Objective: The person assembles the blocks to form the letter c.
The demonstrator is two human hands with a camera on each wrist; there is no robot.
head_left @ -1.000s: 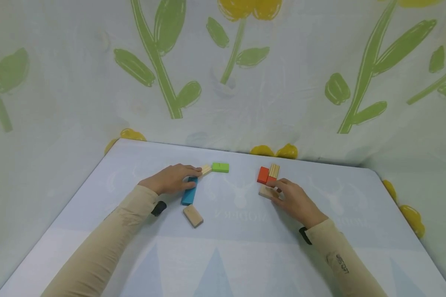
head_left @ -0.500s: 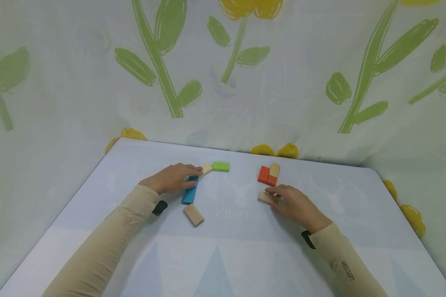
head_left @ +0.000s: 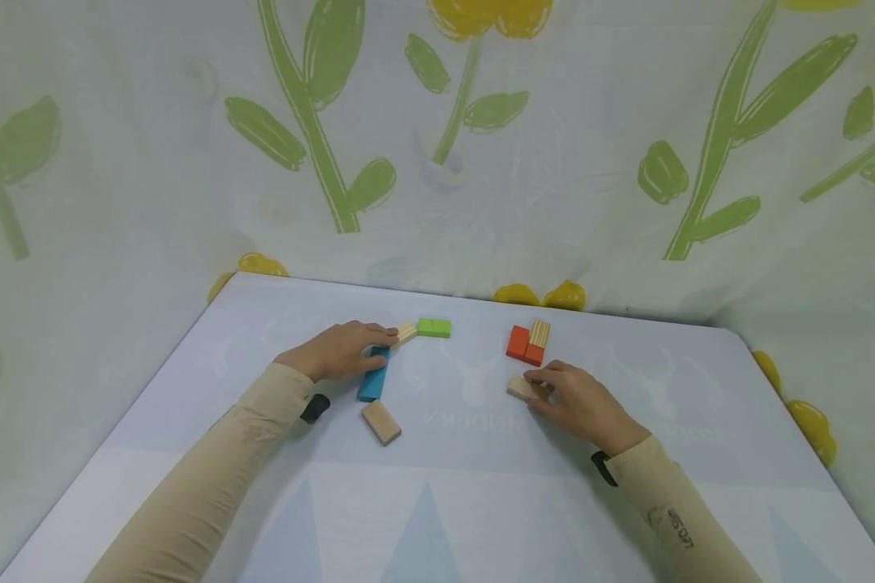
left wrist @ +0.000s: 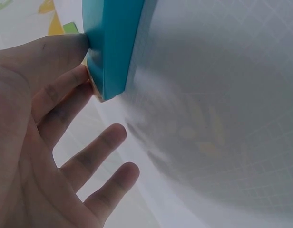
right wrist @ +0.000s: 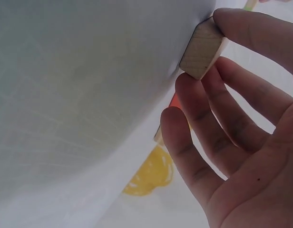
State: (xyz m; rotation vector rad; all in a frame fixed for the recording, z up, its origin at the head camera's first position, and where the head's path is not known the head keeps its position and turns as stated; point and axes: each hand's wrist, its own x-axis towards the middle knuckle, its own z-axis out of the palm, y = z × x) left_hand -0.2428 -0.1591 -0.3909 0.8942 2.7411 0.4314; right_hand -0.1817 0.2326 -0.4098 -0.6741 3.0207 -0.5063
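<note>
The left hand [head_left: 341,351] has its thumb and fingertips on the upper end of a blue block [head_left: 373,382], beside a pale ridged block [head_left: 404,333]. In the left wrist view the thumb and two fingers pinch the blue block [left wrist: 113,42] at its end, the other fingers stretched out. The right hand [head_left: 585,405] pinches a plain wooden block [head_left: 521,387] between thumb and fingers, low at the table. The right wrist view shows that wooden block [right wrist: 202,48] between the thumb and fingertips.
A green block [head_left: 433,328] touches the ridged one. Red blocks [head_left: 518,342] with a ridged yellowish piece [head_left: 539,333] lie beyond the right hand. Another wooden block [head_left: 382,423] lies near the blue block's lower end. A flowered cloth hangs behind the table.
The right hand has drawn the wooden block slightly toward the person, away from the red blocks, which now stand apart from it. The left hand has stayed in place.
</note>
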